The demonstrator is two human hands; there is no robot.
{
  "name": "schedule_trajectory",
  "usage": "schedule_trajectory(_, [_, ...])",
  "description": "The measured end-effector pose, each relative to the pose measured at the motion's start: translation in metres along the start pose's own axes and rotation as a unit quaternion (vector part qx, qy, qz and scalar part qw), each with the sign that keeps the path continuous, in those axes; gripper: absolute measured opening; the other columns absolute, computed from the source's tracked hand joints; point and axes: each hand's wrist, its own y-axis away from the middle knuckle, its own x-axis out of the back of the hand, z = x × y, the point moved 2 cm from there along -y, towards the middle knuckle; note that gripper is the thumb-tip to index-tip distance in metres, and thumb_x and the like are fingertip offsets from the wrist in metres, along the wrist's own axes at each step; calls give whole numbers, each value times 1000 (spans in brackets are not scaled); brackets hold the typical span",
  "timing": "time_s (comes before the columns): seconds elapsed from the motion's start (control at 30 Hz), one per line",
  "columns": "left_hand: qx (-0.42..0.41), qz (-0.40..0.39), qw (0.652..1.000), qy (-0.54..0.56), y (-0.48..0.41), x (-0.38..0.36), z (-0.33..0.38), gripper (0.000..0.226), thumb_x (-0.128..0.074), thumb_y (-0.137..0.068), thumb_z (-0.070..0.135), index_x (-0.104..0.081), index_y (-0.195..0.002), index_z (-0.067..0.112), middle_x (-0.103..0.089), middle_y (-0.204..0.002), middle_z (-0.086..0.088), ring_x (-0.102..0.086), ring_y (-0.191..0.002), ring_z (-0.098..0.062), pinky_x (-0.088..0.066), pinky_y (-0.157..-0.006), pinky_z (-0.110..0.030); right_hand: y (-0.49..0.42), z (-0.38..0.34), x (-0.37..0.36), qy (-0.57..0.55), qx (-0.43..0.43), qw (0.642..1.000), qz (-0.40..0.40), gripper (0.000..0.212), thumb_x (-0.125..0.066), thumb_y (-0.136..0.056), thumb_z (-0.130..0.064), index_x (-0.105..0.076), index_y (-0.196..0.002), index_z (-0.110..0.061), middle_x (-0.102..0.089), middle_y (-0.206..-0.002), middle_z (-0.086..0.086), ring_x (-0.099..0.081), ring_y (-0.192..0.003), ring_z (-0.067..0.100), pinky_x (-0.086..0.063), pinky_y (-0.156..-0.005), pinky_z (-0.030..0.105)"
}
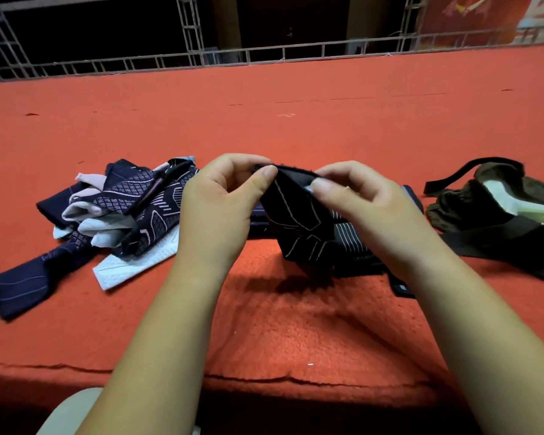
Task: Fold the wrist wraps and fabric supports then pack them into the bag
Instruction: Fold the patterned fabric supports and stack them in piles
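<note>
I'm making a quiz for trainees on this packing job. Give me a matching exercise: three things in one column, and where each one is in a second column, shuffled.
Things
1. black wrap
2. pile of wraps
3. bag

Places
A. far right on the red cloth
B. pinched between the left hand and the right hand, raised off the cloth
C. left of the hands, loose on the cloth

Pairs: 1-B, 2-C, 3-A

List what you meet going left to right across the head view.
Pile of unfolded wraps → left hand → black wrap, pinched by both hands → right hand → dark bag with a strap. The striped pieces behind the right hand overlap it, so they are left out.
</note>
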Motion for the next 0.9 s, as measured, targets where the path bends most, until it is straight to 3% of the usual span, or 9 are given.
schedule_trajectory(0.07, [7, 3, 1000, 13, -2, 0, -2, 5, -78, -96, 17, -80, -98, 21, -79, -87, 5, -68, -80, -3, -50, -71, -19, 1, 4, 0, 113, 40, 993, 6, 34, -81, -90, -53, -69, -121, -47, -72, -115, -27, -64, -115, 8, -51, -96, 31])
schedule_trajectory(0.13, [10, 8, 1000, 16, -3, -1, -3, 4, -78, -96, 17, -80, -99, 20, -79, -87, 5, -68, -80, -3, -50, -71, -19, -1, 7, -2, 113, 58, 991, 29, 40, -84, -88, -48, -67, -124, -44, -71, -120, -25, -63, -120, 5, -51, -103, 35])
schedule_trajectory(0.3, [7, -7, 1000, 22, -3, 0, -4, 5, -79, -95, 17, -80, -99, 20, -79, -87, 5, -69, -81, -5, -53, -74, -21, -2, 3, -6, 18, 60, 997, 48, 10, -82, -95, -31, -77, -102, -27, -79, -100, -11, -73, -93, 6, -58, -90, 38])
schedule_trajectory(0.37, [1, -16, 1000, 11, -5, 4, -3, 8, -79, -95, 16, -81, -101, 21, -80, -89, 3, -69, -82, -5, -53, -76, -22, -1, 0, -3, -13, 65, 996, 62, 4, -81, -96, -23, -79, -99, -23, -81, -95, -8, -74, -87, 5, -57, -82, 29])
schedule_trajectory(0.47, [4, -23, 1000, 8, -7, 9, -2, 14, -79, -94, 16, -81, -106, 22, -82, -93, 1, -75, -88, -13, -57, -84, -30, -1, -6, 3, -6, 91, 991, 94, 6, -81, -95, -15, -78, -98, -20, -81, -92, -8, -74, -84, 4, -54, -78, 19])
schedule_trajectory(0.57, [-1, -15, 1000, 8, -6, 8, -2, 16, -80, -93, 15, -81, -107, 23, -82, -94, -2, -77, -95, -25, -61, -90, -39, 0, -11, 6, 11, 122, 988, 93, 15, -80, -95, -12, -76, -105, -22, -80, -96, -6, -74, -89, 11, -56, -83, 25])
schedule_trajectory(0.7, [1, 5, 1000, 5, -7, 9, -2, 15, -80, -93, 15, -80, -106, 22, -80, -89, 2, -70, -78, -6, -53, -66, -20, -2, -15, 12, 75, 168, 979, 84, 24, -76, -95, -7, -67, -112, -22, -73, -96, -10, -68, -89, 9, -49, -82, 20])
schedule_trajectory(0.8, [-1, 0, 1000, 17, -8, 9, -2, 18, -80, -94, 18, -79, -111, 23, -80, -91, 5, -70, -81, -2, -46, -58, -11, -4, -12, 12, 2, 163, 983, 82, 27, -74, -96, -1, -67, -116, -18, -73, -100, -3, -68, -92, 12, -53, -86, 27])
schedule_trajectory(0.9, [19, -55, 997, 56, -9, 10, -5, 24, -81, -94, 18, -78, -118, 19, -81, -103, 3, -75, -97, -10, -60, -78, -25, -7, -8, 11, -58, 146, 982, 101, 29, -72, -97, 1, -70, -117, -19, -72, -101, -2, -66, -94, 9, -53, -89, 28])
